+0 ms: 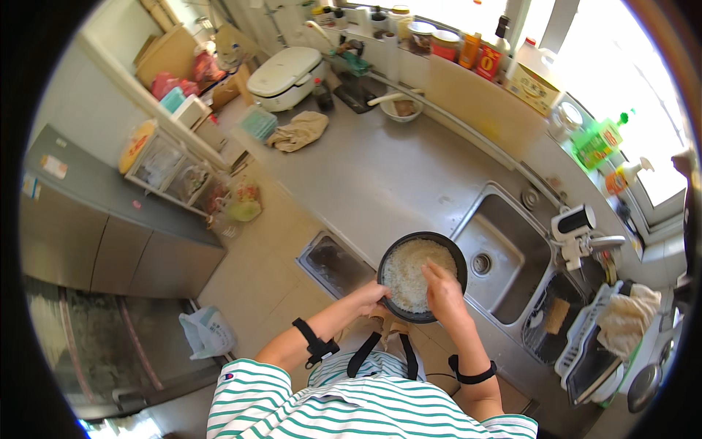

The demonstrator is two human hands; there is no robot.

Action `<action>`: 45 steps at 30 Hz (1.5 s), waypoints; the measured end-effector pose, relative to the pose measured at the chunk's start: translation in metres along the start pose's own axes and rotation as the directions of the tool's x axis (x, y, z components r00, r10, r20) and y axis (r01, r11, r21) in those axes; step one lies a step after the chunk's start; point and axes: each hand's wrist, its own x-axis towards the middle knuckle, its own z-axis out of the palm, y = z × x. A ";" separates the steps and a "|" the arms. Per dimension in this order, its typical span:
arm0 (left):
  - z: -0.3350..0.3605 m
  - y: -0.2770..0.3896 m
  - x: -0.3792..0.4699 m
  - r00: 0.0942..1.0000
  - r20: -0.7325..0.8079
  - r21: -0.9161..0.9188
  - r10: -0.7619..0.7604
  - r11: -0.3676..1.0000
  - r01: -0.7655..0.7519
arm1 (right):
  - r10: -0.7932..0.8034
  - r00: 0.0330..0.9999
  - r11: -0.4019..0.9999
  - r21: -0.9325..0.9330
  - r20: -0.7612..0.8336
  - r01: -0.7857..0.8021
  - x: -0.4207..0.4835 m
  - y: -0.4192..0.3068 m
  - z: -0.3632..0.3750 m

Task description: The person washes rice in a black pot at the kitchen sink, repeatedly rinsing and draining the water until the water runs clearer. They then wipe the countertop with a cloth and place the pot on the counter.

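Observation:
A round dark pot [462,258] holds a layer of white rice [408,269]. My left hand [374,296] grips the pot's rim at its lower left, thumb over the edge. Over the right part of the rice is my right hand [444,291], its fingers extended and slightly blurred; whether the fingertips touch the grains I cannot tell. The pot is at the front edge of the steel counter [362,181], just left of the steel sink [493,247].
An open drawer or bin [334,263] juts out below the counter's front edge. Farther back are a beige cloth [299,131], a white lidded electric cooker [285,77] and a small bowl [403,110]. A dish rack [587,329] stands right of the sink; bottles and jars line the windowsill.

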 end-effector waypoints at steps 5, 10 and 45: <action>-0.042 0.017 -0.072 0.968 -0.216 -0.100 0.127 0.983 -0.151 | -0.035 0.999 0.966 0.259 0.026 0.027 0.028 -0.034 0.031; -0.127 0.026 -0.126 0.934 -0.315 -0.177 0.169 0.956 -0.233 | -0.155 0.982 0.949 0.292 0.104 0.119 0.070 -0.103 0.076; -0.616 0.333 -0.184 0.967 -0.239 -0.304 0.092 0.938 -0.164 | 0.530 0.821 0.828 -0.081 -0.210 -0.555 0.501 -0.142 0.533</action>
